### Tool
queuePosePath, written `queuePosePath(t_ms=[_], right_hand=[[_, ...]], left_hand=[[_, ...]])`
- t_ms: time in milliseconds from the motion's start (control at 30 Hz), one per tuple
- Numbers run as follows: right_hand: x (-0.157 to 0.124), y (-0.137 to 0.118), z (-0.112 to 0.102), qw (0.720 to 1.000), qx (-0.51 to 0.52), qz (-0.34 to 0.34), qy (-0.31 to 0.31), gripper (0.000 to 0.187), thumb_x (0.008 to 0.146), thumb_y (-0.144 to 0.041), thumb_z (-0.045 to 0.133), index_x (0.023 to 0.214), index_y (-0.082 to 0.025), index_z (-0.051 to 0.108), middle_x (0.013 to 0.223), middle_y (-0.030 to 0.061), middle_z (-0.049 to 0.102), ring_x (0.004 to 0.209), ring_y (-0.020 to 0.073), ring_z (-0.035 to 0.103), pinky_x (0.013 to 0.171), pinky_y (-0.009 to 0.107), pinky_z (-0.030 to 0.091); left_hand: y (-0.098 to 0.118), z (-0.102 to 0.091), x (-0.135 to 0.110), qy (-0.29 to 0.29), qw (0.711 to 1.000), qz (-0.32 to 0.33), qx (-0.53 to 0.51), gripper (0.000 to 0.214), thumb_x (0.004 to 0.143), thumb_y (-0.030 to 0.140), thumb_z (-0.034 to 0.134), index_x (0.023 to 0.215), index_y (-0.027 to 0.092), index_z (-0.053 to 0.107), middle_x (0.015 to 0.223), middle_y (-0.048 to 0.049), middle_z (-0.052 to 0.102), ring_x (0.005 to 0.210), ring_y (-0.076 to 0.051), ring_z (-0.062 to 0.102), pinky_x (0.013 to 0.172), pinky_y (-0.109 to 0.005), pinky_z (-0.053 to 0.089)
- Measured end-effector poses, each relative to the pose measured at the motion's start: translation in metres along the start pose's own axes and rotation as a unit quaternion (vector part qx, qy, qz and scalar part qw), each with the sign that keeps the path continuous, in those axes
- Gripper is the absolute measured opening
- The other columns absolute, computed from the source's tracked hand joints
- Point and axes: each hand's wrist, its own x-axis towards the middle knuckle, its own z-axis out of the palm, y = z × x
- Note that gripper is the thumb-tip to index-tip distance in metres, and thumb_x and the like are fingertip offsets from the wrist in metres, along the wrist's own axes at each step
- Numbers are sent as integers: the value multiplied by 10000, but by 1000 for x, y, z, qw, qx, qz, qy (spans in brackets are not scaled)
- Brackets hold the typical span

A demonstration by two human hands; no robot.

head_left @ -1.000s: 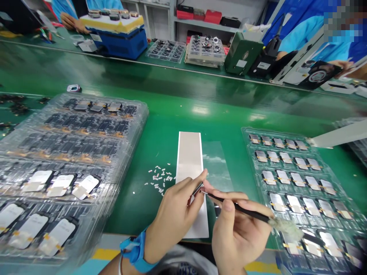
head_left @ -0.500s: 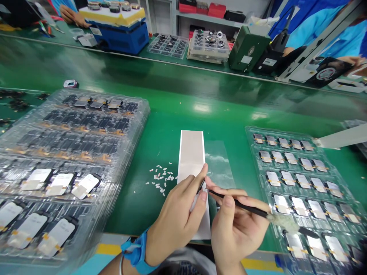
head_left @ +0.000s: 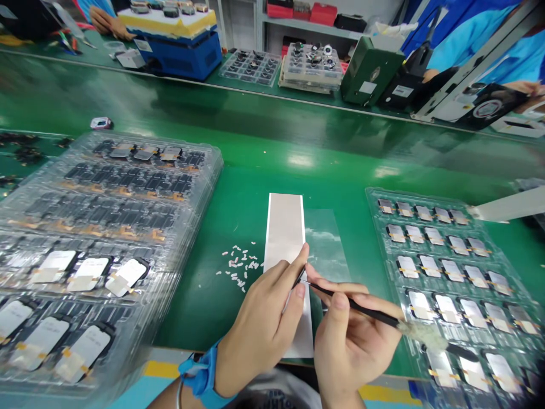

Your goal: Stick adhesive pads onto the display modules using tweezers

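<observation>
My left hand [head_left: 261,326] is closed on a small dark-edged part [head_left: 300,276], mostly hidden by the fingers; its exact kind cannot be made out. Black tweezers [head_left: 377,313] lie in my right hand [head_left: 353,346], closed around them, with the tips at the edge of that part. Pale wrapping [head_left: 423,334] covers a stretch of the tweezers towards their rear end. Below both hands lies a long white-edged beige strip [head_left: 284,227]. A clear film sheet [head_left: 327,238] rests beside it on the right. Many tiny pale scraps [head_left: 239,264] are scattered left of the strip.
A stack of clear trays [head_left: 179,250] with screen modules stands on the left. Another clear tray [head_left: 383,250], holding silver-backed modules, is on the right. Across the raised back shelf [head_left: 255,96] are a blue machine [head_left: 183,57], a green box [head_left: 370,71] and other people's hands.
The tweezer tips and right fingers have shifted very slightly at the held part. Both hands otherwise keep their place and grip; the whole view has moved a little.
</observation>
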Motion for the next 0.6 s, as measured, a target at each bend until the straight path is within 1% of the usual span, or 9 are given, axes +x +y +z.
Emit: queuePosePath(t_ms=[100, 233, 400, 500, 600], right_hand=[[0, 0, 0, 1000, -5, 0, 4, 235, 924, -12, 527, 1047, -207, 476, 903, 32, 707, 833, 173, 730, 781, 410, 664], [0, 0, 0, 1000, 11, 17, 1, 225, 936, -19, 515, 1054, -207, 477, 914, 35, 707, 851, 174, 728, 804, 428, 660], [0, 0, 3, 999, 18, 25, 11, 216, 943, -23, 510, 1049, -210, 482, 902, 27, 704, 844, 162, 728, 815, 421, 660], [0, 0, 4, 1000, 14, 23, 12, 216, 942, -24, 511, 1050, -209, 484, 900, 28, 705, 845, 162, 732, 809, 398, 661], [1, 0, 4, 1000, 12, 22, 14, 220, 940, -18, 513, 1049, -206, 483, 896, 31, 703, 847, 163, 730, 775, 355, 662]], left_hand=[[1, 0, -1, -2, 1000, -2, 3, 526, 1045, 193, 326, 1566, 237, 270, 1182, -94, 616, 1052, -220, 575, 940, -374, 475], [1, 0, -1, -2, 1000, -6, 5, 535, 1041, 204, 337, 1569, 232, 260, 1179, -97, 617, 1049, -225, 578, 936, -379, 479], [0, 0, 0, -7, 1000, -12, 4, 544, 1043, 220, 343, 1576, 255, 240, 1163, -90, 611, 1039, -227, 581, 904, -376, 480], [1, 0, -1, -9, 1000, -14, -3, 549, 1044, 217, 342, 1578, 277, 229, 1143, -77, 607, 1031, -222, 581, 897, -374, 482], [2, 0, -1, -10, 1000, -15, -12, 545, 1046, 216, 338, 1577, 276, 232, 1118, -74, 604, 1021, -218, 578, 896, -373, 482]])
